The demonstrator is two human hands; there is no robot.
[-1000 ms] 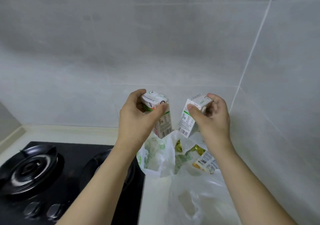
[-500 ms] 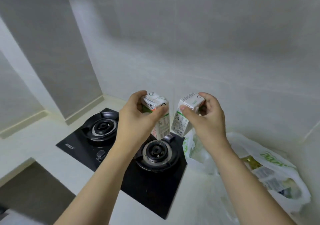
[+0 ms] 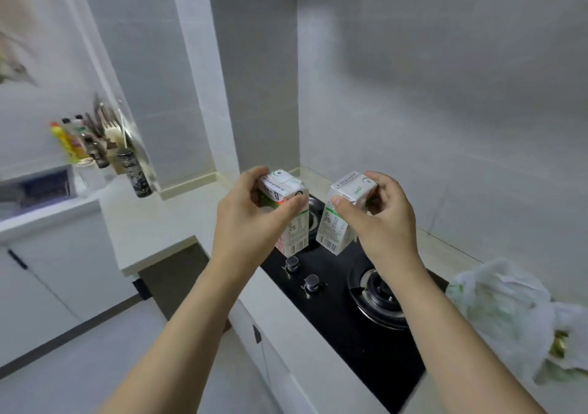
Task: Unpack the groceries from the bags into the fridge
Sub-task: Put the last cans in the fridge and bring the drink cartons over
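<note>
Single head-worn wide-angle view: looks forward and down, close over the black hob point(image 3: 337, 312) and white counter point(image 3: 152, 219).

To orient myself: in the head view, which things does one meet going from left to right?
Bottles → left hand → left carton → right carton → right hand → grocery bag.
</note>
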